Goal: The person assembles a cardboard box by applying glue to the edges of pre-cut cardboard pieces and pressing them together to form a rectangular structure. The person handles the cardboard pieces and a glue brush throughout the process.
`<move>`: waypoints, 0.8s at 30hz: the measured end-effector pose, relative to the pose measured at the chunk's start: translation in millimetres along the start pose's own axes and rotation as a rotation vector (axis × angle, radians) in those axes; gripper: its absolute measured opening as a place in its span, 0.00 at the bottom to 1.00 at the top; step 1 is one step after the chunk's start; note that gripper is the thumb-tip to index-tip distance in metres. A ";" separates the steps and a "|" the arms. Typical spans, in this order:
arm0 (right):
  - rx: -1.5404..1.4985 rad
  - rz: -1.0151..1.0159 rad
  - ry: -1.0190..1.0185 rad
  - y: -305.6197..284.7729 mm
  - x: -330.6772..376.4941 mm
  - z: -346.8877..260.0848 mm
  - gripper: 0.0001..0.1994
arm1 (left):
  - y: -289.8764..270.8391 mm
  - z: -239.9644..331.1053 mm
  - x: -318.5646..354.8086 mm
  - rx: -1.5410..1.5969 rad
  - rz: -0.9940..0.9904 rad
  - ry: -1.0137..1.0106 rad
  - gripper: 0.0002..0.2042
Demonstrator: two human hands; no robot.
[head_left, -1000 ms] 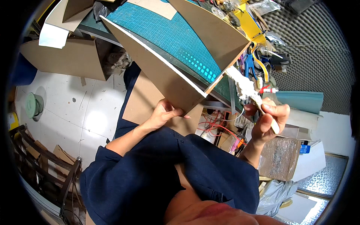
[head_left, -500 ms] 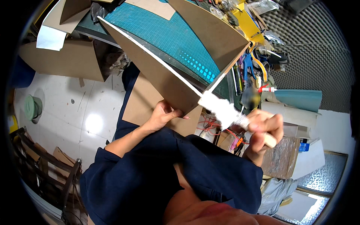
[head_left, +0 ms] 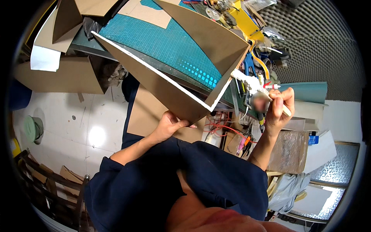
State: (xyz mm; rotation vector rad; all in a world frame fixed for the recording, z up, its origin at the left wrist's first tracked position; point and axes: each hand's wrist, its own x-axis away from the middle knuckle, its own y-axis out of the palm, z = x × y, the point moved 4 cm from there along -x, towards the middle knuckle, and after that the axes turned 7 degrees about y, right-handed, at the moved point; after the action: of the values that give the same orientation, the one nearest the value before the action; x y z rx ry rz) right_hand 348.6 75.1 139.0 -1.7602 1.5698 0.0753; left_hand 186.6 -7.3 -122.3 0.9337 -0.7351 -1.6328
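A brown fibreboard panel assembly [head_left: 164, 91] stands tilted in front of me, its panels meeting at corners, with white paste along its upper edges. My left hand [head_left: 169, 125] grips the lower part of the near panel, thumb on the face and the other fingers partly hidden behind it. In my right hand [head_left: 279, 108] is a brush [head_left: 247, 82] with a pale handle, pinched between the fingers. White paste covers its head, which touches the short right-hand edge near the far right corner.
Beneath the assembly lies a teal cutting mat [head_left: 135, 29] on the workbench. Tools, including a blue-handled one [head_left: 249, 63], and a yellow holder [head_left: 246, 21] crowd the right side. Red cables [head_left: 222, 127] hang below. At left are more boards [head_left: 58, 77] and a green bucket [head_left: 33, 128].
The brush in my right hand has moved away from the near corner, up along the short right-hand edge. White paste now covers that edge. My left hand keeps its grip on the panel.
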 end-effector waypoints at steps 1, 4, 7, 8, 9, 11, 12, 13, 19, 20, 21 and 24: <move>0.003 0.042 0.031 -1.3 0.0 1.7 0.08 | -4.4 -0.4 -0.8 -0.056 -0.074 -0.032 0.19; 0.008 0.165 0.119 -8.5 -5.3 8.5 0.07 | -4.8 -1.5 0.4 -0.030 -0.058 -0.043 0.18; -0.037 0.206 0.156 -14.9 -3.3 20.2 0.08 | 0.9 4.0 -0.3 0.008 -0.023 -0.042 0.15; -0.037 0.219 0.161 -15.7 -1.3 21.0 0.08 | 1.6 5.3 -0.8 0.020 -0.022 -0.039 0.15; -0.066 0.210 0.189 -20.4 2.1 25.5 0.09 | 2.0 6.5 -1.9 0.010 -0.027 -0.047 0.15; -0.135 0.193 0.201 -10.1 2.1 17.2 0.09 | -1.9 6.4 -1.2 -0.001 -0.036 -0.078 0.15; -0.169 0.185 0.207 -6.3 2.2 15.1 0.09 | -3.9 6.1 -0.8 -0.005 -0.040 -0.095 0.16; -0.143 0.163 0.186 -9.8 1.4 17.3 0.09 | -4.2 5.7 -1.2 -0.002 -0.050 -0.094 0.16; -0.166 0.123 0.215 -12.1 5.8 14.9 0.09 | -6.3 5.0 -3.2 -0.025 -0.081 -0.100 0.18; -0.196 0.098 0.227 -11.8 6.6 14.6 0.09 | -7.2 4.9 -2.6 -0.029 -0.087 -0.111 0.18; -0.225 0.074 0.240 -11.8 7.3 14.1 0.09 | -7.3 4.2 -2.5 -0.033 -0.092 -0.121 0.18; -0.305 0.016 0.235 -11.5 11.5 17.8 0.10 | -8.7 2.5 -2.2 -0.006 -0.094 -0.106 0.18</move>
State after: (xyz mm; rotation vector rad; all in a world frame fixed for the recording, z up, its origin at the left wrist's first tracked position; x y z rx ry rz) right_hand 369.0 75.0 126.2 -2.0524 1.8175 0.1253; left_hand 180.5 -3.1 -127.9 0.8941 -0.7677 -1.7770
